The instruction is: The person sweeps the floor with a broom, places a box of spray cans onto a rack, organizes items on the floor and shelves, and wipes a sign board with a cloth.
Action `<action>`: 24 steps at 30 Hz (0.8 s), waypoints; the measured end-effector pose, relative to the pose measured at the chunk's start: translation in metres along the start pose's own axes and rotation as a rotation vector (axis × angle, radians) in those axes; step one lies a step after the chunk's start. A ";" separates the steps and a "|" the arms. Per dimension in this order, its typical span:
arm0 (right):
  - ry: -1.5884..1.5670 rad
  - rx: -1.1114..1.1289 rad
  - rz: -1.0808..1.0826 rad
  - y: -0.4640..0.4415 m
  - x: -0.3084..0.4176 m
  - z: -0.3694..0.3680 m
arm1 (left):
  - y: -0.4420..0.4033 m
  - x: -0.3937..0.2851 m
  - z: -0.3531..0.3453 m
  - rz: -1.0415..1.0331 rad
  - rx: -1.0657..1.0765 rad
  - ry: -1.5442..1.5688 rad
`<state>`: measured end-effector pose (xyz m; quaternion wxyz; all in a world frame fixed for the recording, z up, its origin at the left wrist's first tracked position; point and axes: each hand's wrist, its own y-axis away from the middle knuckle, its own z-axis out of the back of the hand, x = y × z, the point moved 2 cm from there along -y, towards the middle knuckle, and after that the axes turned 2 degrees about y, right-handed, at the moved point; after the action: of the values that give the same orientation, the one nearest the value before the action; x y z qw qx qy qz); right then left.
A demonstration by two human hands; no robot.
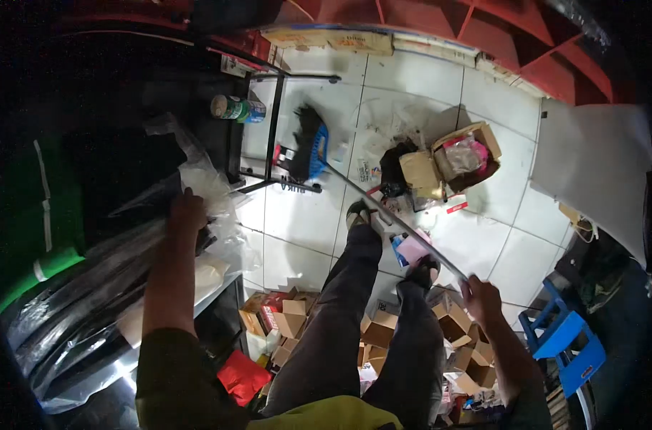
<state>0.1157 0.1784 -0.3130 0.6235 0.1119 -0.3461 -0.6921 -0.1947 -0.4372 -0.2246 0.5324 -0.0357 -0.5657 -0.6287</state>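
Observation:
My right hand [481, 297] is wrapped round the grey handle of a broom [387, 211]. The broom's blue head [319, 152], with black bristles, lies on the tiles beside a black metal frame. Over on the left, my left hand [187, 213] has its fingers closed at the edge of a clear plastic sheet [204, 183], which spreads over the dark surface below it. Red and white scraps [286, 154] lie by the bristles. Part of my left fingers is hidden.
An open cardboard box [494, 147] with pink and clear plastic stands ahead, beside a black bag [392, 168] and litter. Several small cartons [379, 331] lie around my legs. The black frame [275, 129] stands left; a blue plastic chair [569, 344] is at right.

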 end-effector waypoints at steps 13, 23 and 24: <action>-0.133 0.008 0.180 -0.121 0.118 -0.065 | -0.016 -0.016 -0.026 -0.008 -0.042 0.025; 0.111 0.166 0.029 0.015 0.039 0.026 | -0.026 -0.030 -0.031 0.025 -0.327 0.063; 0.220 0.138 0.145 0.038 0.020 0.026 | -0.034 -0.036 -0.034 0.028 -0.406 0.086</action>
<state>0.1261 0.1694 -0.2648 0.6968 0.2045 -0.3294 -0.6034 -0.1841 -0.4466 -0.2829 0.5465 -0.1234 -0.4035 -0.7234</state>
